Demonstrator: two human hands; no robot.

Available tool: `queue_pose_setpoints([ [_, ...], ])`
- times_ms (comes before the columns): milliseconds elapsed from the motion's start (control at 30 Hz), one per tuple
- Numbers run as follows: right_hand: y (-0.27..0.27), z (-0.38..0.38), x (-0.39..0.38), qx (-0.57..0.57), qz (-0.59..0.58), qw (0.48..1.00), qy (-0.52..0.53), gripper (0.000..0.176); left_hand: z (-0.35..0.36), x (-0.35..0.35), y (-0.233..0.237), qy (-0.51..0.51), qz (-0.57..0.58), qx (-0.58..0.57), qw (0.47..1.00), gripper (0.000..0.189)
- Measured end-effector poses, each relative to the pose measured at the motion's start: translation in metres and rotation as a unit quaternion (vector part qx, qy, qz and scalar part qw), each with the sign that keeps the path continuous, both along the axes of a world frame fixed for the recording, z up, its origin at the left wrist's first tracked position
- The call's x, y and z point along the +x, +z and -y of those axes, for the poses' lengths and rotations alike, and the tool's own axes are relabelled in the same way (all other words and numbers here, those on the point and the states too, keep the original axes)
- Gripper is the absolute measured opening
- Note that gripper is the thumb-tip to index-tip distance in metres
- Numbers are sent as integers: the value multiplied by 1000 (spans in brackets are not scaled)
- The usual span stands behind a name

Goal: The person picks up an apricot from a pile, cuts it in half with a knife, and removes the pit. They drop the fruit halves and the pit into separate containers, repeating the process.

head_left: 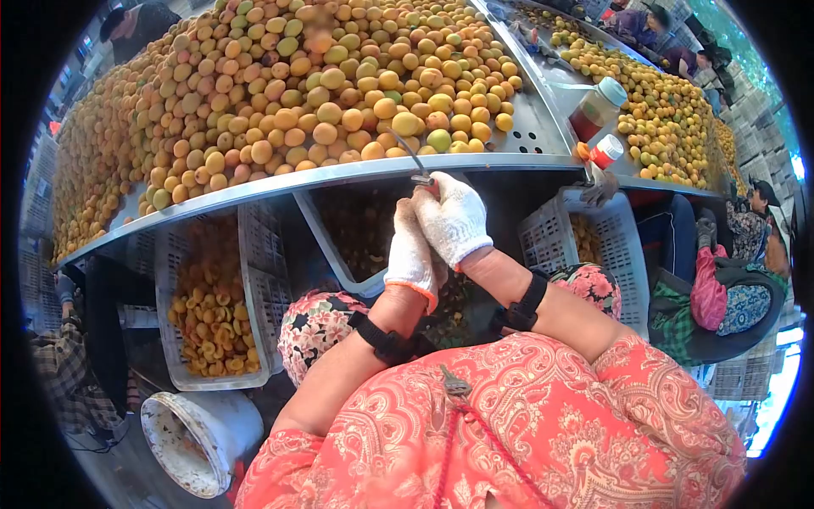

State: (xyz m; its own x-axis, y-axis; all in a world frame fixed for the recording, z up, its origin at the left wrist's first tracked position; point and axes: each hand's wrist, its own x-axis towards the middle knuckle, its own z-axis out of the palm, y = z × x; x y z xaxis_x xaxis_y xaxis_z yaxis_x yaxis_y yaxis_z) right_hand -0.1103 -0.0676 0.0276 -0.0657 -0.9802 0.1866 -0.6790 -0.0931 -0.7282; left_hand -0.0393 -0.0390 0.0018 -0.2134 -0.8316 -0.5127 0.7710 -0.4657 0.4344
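Both my hands wear white knit gloves and meet in front of the metal table's front edge. My right hand (pixel 454 216) is closed round the red handle of a knife (pixel 414 157), whose thin curved blade points up and left towards the fruit. Against it, on the left, is my left hand (pixel 409 250), its fingers curled and partly covered by the right; what they hold, if anything, is hidden. Just beyond the blade, yellow-orange apricots (pixel 326 133) lie heaped on the metal table (pixel 543 110).
A crate of halved apricots (pixel 259 382) stands below left, beside a white bucket (pixel 182 441). Another crate (pixel 309 204) is under the table edge, and one (pixel 636 280) sits right. A jar (pixel 600 109) and a red-capped bottle (pixel 606 151) stand on the table. Other people sit nearby.
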Motion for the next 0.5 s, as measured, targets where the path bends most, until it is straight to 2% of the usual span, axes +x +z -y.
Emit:
queue_pose_setpoints([
  [67,-5,1,5,-25,-8,999,18,19,-5,9,14,-48,62,58,995,64],
  [167,-10,0,8,-70,-14,996,54,14,-8,17,6,-73,49,107,990,63],
  [367,-2,-3,11,-87,-51,990,100,17,-16,27,18,-93,24,125,988,66],
  [433,-1,-4,11,-144,-40,977,152,18,-18,27,17,-76,6,120,990,67],
  [500,-1,-7,10,-144,-29,977,157,20,-20,32,12,-84,16,119,989,66],
])
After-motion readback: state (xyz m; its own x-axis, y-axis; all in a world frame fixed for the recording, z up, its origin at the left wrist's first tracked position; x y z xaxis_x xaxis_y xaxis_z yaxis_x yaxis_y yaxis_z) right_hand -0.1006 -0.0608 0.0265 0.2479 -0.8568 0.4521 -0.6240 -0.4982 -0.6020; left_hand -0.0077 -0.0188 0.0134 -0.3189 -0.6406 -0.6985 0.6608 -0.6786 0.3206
